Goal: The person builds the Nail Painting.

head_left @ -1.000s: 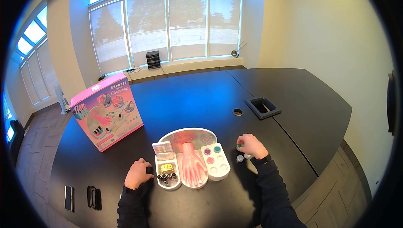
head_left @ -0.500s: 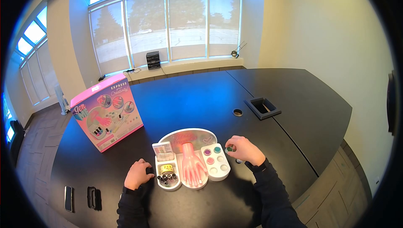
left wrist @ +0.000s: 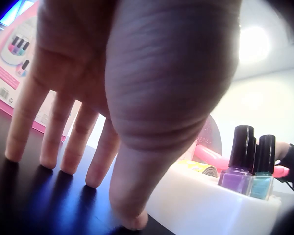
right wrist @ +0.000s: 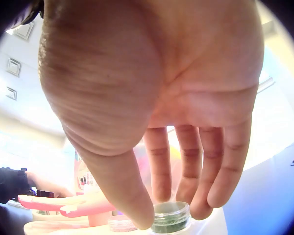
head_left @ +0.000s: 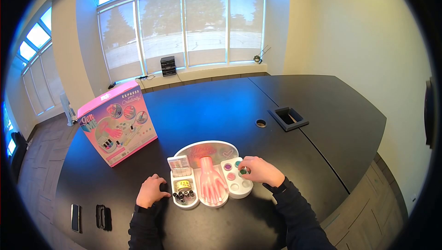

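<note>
My right hand [head_left: 263, 171] pinches a small clear pot of green glitter [right wrist: 170, 219] between thumb and fingers. It holds the pot over the round wells in the right section of a white manicure tray [head_left: 249, 190]. Purple [head_left: 228, 167], teal [head_left: 237, 163] and pink [head_left: 231, 176] pots sit in other wells there. A pink model hand [head_left: 212, 183] lies in the tray's middle. Left of the tray, my left hand [head_left: 151, 192] rests its fingertips on the table, holding nothing. Close to it, nail polish bottles [left wrist: 236, 180] and a yellow patterned roll [head_left: 183, 185] occupy the tray's left section.
A pink kit box [head_left: 117, 128] stands at the back left of the dark table. A phone [head_left: 75, 218] and a black case [head_left: 101, 217] lie at the front left. Toward the back right are a square table recess [head_left: 288, 118] and a round hole [head_left: 260, 123].
The right hand has carried the green pot leftward from the table beside the tray to above its right-hand wells. My left hand stays in place.
</note>
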`<state>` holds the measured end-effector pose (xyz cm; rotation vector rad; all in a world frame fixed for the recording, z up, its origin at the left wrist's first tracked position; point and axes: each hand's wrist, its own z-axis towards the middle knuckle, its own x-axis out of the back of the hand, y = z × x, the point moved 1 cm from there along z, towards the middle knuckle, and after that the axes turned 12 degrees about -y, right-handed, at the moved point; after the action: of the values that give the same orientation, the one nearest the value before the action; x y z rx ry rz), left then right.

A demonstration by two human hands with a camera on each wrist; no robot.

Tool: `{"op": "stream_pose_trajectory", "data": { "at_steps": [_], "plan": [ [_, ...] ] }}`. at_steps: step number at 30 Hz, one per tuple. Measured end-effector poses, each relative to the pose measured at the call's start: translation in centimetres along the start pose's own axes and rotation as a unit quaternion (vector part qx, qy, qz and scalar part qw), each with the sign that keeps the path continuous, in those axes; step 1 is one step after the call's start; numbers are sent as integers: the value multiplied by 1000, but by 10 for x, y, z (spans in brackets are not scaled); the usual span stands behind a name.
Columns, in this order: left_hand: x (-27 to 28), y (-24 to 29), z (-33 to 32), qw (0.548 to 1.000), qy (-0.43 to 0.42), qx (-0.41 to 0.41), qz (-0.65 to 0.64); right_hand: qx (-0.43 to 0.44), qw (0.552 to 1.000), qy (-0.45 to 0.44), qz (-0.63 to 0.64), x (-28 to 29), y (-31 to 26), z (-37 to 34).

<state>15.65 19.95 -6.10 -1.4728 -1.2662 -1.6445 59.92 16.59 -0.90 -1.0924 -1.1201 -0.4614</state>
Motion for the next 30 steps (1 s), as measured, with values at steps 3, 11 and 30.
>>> {"op": "stream_pose_trajectory", "data": {
  "at_steps": [3, 11, 30],
  "plan": [
    [0, -1, 0, 1000, 1, 0, 2, -4, 1000, -4, -5, -2, 0, 1],
    [-3, -2, 2, 1000, 0, 8, 6, -9, 1000, -10, -7, -4, 2, 2],
    [-2, 0, 2, 1000, -8, 15, 8, -26, 999, -31, 23, -1, 4, 1]
  ]
}}
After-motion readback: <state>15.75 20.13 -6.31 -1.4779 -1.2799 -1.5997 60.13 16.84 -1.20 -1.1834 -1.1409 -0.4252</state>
